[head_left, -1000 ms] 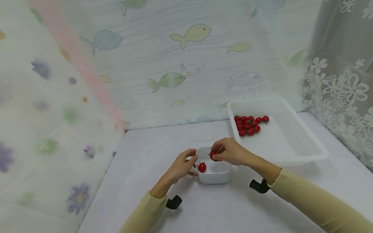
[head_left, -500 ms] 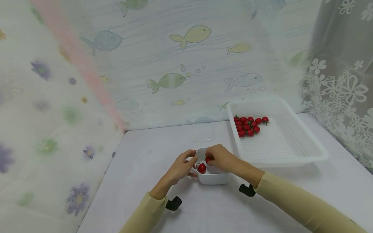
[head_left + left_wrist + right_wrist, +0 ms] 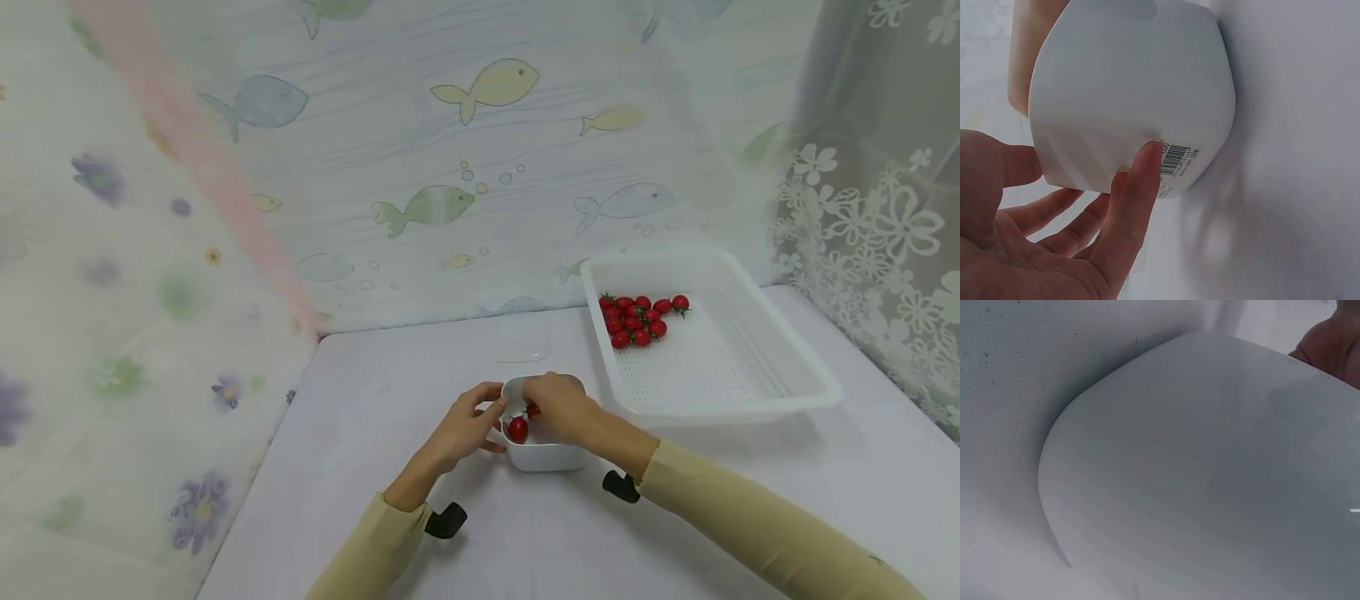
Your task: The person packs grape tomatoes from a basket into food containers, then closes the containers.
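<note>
The small white bowl [image 3: 542,454] sits mid-table, at eight o'clock from the white basket [image 3: 750,400] with its heap of cherry tomatoes [image 3: 637,319]. The left hand [image 3: 463,429] steadies the bowl's nine o'clock wall, fingers straight against it. The right hand [image 3: 558,406] dips inside, fingertips pinching a cherry tomato [image 3: 532,410]; another tomato [image 3: 517,429] lies in the bowl beside it.
</note>
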Action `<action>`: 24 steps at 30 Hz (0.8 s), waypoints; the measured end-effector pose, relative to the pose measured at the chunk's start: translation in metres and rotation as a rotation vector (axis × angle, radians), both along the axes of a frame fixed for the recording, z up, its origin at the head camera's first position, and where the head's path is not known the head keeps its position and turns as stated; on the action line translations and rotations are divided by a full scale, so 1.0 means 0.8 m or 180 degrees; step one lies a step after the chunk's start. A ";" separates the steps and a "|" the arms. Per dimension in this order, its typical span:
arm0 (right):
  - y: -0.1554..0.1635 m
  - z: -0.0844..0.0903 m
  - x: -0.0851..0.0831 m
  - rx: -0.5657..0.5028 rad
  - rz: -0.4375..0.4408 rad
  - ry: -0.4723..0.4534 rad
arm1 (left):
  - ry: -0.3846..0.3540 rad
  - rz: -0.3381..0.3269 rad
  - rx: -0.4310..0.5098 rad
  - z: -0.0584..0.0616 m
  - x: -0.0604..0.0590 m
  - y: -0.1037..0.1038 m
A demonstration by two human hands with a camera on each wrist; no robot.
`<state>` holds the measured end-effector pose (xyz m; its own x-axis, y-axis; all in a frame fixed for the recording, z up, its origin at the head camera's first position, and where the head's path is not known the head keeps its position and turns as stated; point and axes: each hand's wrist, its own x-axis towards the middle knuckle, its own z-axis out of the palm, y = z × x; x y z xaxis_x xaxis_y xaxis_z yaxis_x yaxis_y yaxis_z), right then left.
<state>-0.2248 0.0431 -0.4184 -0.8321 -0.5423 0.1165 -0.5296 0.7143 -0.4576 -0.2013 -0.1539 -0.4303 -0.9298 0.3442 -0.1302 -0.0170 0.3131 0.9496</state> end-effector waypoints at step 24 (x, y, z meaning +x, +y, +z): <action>0.003 0.007 0.000 0.0031 0.0383 -0.0121 | -0.0029 -0.0013 0.0032 -0.001 -0.001 -0.001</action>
